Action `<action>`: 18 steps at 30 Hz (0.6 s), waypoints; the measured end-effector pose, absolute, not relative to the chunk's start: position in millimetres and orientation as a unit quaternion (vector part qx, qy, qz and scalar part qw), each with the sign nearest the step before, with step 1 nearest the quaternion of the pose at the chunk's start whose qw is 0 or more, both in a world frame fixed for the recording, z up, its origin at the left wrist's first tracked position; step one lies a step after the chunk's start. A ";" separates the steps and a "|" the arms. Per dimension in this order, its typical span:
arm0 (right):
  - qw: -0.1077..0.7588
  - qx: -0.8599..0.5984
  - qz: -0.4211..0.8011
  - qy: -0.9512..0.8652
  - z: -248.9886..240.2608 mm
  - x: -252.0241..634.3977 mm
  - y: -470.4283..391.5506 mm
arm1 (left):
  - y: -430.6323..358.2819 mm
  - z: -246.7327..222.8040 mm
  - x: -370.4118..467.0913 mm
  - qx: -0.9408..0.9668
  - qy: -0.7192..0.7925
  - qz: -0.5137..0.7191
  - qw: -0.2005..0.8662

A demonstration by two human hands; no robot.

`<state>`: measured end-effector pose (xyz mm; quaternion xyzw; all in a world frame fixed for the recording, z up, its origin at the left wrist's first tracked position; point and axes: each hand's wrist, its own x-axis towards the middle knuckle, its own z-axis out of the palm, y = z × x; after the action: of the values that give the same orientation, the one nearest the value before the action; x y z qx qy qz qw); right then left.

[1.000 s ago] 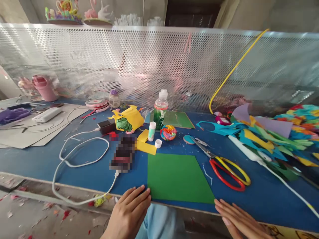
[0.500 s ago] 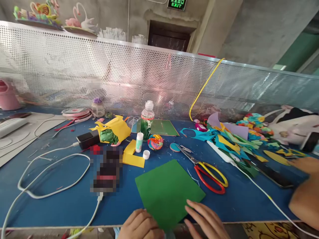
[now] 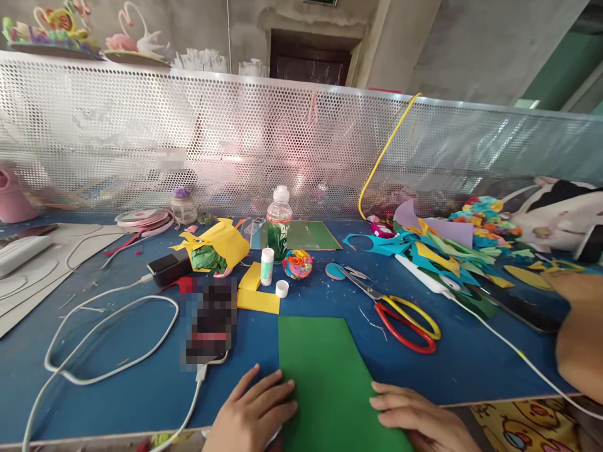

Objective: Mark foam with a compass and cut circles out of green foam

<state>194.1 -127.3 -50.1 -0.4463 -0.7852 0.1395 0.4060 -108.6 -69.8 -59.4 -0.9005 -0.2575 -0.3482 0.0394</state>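
A sheet of green paper (image 3: pixel 325 376) lies at the front edge of the blue table, its near end running out of view. My left hand (image 3: pixel 257 408) rests at the sheet's left edge, fingers stretched out and slightly apart. On the opposite edge, the fingertips of my right hand (image 3: pixel 414 411) touch the paper, its fingers extended. Beyond the sheet stand a glue stick (image 3: pixel 266 269) with its white cap (image 3: pixel 281 289) off beside it, and pieces of yellow paper (image 3: pixel 258 300). Scissors (image 3: pixel 405 320) with red and yellow handles lie to the right.
A plastic bottle (image 3: pixel 279 229) stands behind the glue stick, near a multicoloured paper disc (image 3: pixel 298 263). At left are a blurred phone (image 3: pixel 211 320) and a looped white cable (image 3: pixel 110 376). Paper scraps (image 3: pixel 438 251) heap at right, beside another person's arm (image 3: pixel 581 326). A perforated metal screen (image 3: pixel 235 138) borders the back.
The green sheet has turned so its far edge faces straight away from me. My left hand has unfolded from a curled shape to stretched fingers; my right has moved slightly right.
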 end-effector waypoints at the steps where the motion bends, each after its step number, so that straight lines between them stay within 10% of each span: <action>1: 0.389 -0.449 0.158 -0.788 -48.1 197.9 -126.7 | -70.3 -59.4 -104.0 -0.891 -0.253 -0.375 0.026; 18: 0.212 -0.649 -0.074 -0.727 -55.6 171.7 -77.6 | -51.4 -40.4 -47.0 -0.807 -0.550 -0.210 -0.049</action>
<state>171.7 -77.6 -55.6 -0.6487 -0.7271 -0.0743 0.2118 -47.0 -51.4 -40.4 -0.8066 -0.5504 -0.2100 -0.0489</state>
